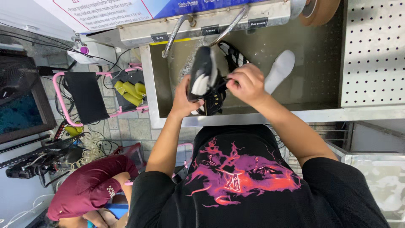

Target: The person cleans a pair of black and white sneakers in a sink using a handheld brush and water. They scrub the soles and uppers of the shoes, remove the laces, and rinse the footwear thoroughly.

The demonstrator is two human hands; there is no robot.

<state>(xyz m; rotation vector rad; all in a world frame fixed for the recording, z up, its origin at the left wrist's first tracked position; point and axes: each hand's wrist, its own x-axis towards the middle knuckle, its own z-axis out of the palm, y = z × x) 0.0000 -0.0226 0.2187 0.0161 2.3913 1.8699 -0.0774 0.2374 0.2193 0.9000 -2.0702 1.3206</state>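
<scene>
Black shoe (205, 78) upright (long axis vertical), gripped by left hand (184, 100) and right hand (247, 83).

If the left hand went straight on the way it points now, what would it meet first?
The left hand already grips the black shoe. Beyond it, probably the flexible metal hose or the sink's back wall; depth is unclear.
</scene>
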